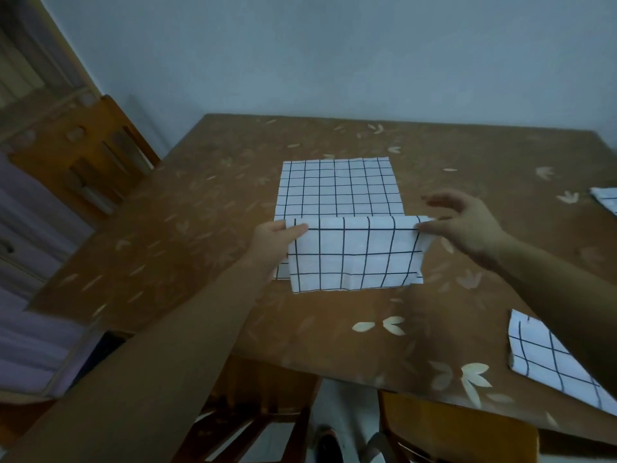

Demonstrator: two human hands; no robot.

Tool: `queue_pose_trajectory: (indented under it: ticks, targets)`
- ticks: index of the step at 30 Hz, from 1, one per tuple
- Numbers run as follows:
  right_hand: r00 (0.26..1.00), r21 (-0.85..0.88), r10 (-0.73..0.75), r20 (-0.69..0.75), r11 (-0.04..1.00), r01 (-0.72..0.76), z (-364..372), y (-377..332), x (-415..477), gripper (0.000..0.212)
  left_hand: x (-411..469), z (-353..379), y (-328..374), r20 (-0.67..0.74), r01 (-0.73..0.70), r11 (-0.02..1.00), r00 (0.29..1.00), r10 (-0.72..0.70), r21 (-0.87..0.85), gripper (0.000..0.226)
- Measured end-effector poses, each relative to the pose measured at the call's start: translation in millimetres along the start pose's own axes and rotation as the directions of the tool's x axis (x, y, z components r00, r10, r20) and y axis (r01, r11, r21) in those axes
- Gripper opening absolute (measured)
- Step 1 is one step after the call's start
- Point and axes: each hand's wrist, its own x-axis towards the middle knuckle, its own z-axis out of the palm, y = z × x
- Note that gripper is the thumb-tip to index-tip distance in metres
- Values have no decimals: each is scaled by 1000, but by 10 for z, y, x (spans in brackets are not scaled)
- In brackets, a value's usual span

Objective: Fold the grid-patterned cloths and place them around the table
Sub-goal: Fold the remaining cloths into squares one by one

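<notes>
Head view: my left hand (pixel 275 237) and right hand (pixel 467 228) each pinch a near corner of the grid cloth (pixel 339 188), lifted and doubled over itself mid-table (pixel 187 208), far half flat. Second cloth (pixel 554 359) lies at the right near edge under my forearm; a third (pixel 606 200) peeks at far right.

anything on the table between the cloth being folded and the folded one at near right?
Nothing but bare leaf-print table lies between the cloth being folded and the near-right cloth, per the head view.
</notes>
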Motion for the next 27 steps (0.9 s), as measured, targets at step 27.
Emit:
queue_pose_trajectory:
  ticks: [27]
  targets:
    - [891, -249, -144, 430, 930, 271, 546, -368, -84, 33, -30, 337, 452, 299, -362, 878, 915, 271, 313, 26]
